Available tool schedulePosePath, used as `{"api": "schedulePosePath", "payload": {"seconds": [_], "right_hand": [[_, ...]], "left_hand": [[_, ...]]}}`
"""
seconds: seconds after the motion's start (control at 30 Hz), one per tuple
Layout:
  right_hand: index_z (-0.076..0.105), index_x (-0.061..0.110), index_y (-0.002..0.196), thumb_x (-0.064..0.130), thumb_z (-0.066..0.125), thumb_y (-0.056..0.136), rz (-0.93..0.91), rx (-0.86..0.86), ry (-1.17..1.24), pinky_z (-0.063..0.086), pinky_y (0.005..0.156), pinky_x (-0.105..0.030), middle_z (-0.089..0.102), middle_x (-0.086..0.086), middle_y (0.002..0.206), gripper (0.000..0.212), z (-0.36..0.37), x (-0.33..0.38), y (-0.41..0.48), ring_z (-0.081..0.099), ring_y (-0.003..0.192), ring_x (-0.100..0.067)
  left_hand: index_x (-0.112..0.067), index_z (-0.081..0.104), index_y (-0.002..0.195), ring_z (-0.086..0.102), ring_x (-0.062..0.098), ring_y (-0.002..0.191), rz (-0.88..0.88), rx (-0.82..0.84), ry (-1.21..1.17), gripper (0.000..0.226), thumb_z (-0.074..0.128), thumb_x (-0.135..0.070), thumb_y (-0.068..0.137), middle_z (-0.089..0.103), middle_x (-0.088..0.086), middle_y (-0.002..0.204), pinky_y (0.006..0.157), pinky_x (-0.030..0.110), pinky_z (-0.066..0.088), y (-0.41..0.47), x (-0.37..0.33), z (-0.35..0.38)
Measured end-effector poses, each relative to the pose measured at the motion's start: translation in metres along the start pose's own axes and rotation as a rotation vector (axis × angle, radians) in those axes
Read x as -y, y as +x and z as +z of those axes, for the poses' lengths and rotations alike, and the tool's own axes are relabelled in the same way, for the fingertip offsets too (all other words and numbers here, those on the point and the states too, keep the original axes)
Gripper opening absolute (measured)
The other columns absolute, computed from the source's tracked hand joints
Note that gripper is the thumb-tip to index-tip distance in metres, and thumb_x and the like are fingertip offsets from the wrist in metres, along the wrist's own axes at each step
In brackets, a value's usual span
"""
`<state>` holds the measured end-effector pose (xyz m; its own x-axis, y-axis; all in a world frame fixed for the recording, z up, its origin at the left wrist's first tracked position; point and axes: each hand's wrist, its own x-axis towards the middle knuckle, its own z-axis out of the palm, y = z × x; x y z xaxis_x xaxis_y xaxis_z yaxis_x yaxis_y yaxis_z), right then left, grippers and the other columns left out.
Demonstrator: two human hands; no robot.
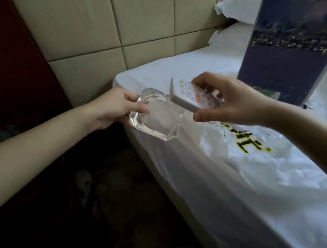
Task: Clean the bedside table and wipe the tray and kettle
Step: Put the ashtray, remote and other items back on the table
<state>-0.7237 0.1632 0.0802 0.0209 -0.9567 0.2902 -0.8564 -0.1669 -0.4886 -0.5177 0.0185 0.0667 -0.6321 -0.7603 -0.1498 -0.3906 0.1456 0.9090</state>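
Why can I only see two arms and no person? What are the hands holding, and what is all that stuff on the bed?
The camera sits on the person's head and looks down, so you see only their arms, just as they see them.

The left hand holds a thick, clear glass dish, probably an ashtray, by its edge. The right hand holds a white remote control with small coloured buttons; its fingers curl over the top and the thumb presses underneath.

Both things are held up over the corner of a bed with a white sheet. On the bed lies a crumpled white plastic bag with yellow letters. Behind it stands a tall dark card with a picture of city lights. A pillow is at the far end, and the padded beige wall is behind.
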Motion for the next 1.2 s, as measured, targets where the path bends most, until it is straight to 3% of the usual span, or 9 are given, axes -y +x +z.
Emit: {"api": "schedulePosePath", "payload": {"seconds": [0.13,0.27,0.4,0.5,0.6,0.73,0.83,1.0,1.2], "right_hand": [[0.049,0.018,0.118,0.039,0.074,0.069,-0.099,0.052,0.018,0.044,0.078,-0.028,0.053,0.002,0.108,0.059,0.053,0.055,0.034,0.052,0.094,-0.016],[0.051,0.017,0.116,0.05,0.071,0.066,-0.209,0.117,0.092,0.037,0.065,-0.008,0.053,0.006,0.102,0.064,0.113,0.112,0.071,0.05,0.084,-0.009],[0.052,0.019,0.115,0.067,0.065,0.064,-0.376,0.204,0.168,0.036,0.067,-0.003,0.053,0.01,0.096,0.071,0.167,0.172,0.104,0.051,0.08,-0.001],[0.049,0.015,0.127,0.058,0.064,0.066,-0.522,0.272,0.181,0.035,0.076,-0.005,0.051,0.005,0.108,0.076,0.204,0.214,0.128,0.049,0.096,-0.007],[0.042,0.014,0.135,0.056,0.066,0.064,-0.601,0.358,0.18,0.036,0.085,-0.016,0.048,0.003,0.117,0.086,0.235,0.25,0.153,0.048,0.107,-0.012],[0.041,0.017,0.137,0.034,0.075,0.071,-0.652,0.395,0.205,0.031,0.083,-0.005,0.044,0.005,0.117,0.076,0.275,0.281,0.194,0.045,0.11,-0.011],[0.043,0.023,0.136,0.024,0.078,0.072,-0.677,0.435,0.177,0.028,0.083,-0.002,0.043,0.008,0.12,0.073,0.304,0.297,0.23,0.042,0.113,-0.009],[0.048,0.029,0.131,0.005,0.079,0.068,-0.711,0.51,0.183,0.03,0.089,-0.006,0.044,0.01,0.125,0.075,0.347,0.317,0.28,0.039,0.117,-0.004],[0.047,0.032,0.132,0.004,0.077,0.069,-0.829,0.593,0.054,0.034,0.097,-0.025,0.043,0.009,0.133,0.076,0.396,0.344,0.324,0.038,0.121,-0.007]], "left_hand": [[0.008,0.065,0.105,0.066,0.008,0.051,-0.055,-0.154,-0.002,0.025,0.066,-0.002,0.082,0.069,0.001,0.061,0.04,0.018,0.048,-0.071,0.038,-0.058],[0.001,0.066,0.102,0.066,0.006,0.051,-0.125,-0.317,0.033,0.019,0.065,-0.003,0.083,0.07,-0.001,0.059,0.042,0.018,0.049,-0.134,0.072,-0.115],[-0.006,0.067,0.091,0.066,0.007,0.051,-0.198,-0.461,0.031,0.008,0.063,-0.005,0.085,0.072,0.004,0.069,0.039,0.018,0.048,-0.19,0.104,-0.171],[-0.006,0.066,0.099,0.068,0.008,0.055,-0.239,-0.565,-0.002,0.015,0.063,-0.006,0.085,0.071,0.008,0.083,0.038,0.018,0.047,-0.225,0.129,-0.213],[-0.01,0.065,0.102,0.069,0.008,0.057,-0.287,-0.609,-0.012,0.016,0.061,-0.007,0.087,0.074,0.0,0.077,0.041,0.017,0.048,-0.253,0.151,-0.254],[-0.008,0.063,0.101,0.069,0.008,0.056,-0.344,-0.696,-0.011,0.013,0.059,-0.006,0.089,0.073,-0.001,0.066,0.042,0.019,0.05,-0.273,0.187,-0.309],[-0.007,0.062,0.103,0.069,0.009,0.056,-0.391,-0.766,-0.062,0.014,0.058,-0.004,0.09,0.07,0.009,0.091,0.042,0.021,0.052,-0.275,0.217,-0.347],[-0.005,0.062,0.101,0.069,0.009,0.055,-0.456,-0.824,-0.111,0.012,0.058,-0.005,0.09,0.067,0.012,0.1,0.043,0.023,0.054,-0.26,0.26,-0.398],[-0.002,0.063,0.105,0.07,0.01,0.058,-0.557,-0.683,-0.091,0.016,0.056,-0.006,0.09,0.073,0.006,0.079,0.042,0.022,0.051,-0.268,0.29,-0.432]]}}
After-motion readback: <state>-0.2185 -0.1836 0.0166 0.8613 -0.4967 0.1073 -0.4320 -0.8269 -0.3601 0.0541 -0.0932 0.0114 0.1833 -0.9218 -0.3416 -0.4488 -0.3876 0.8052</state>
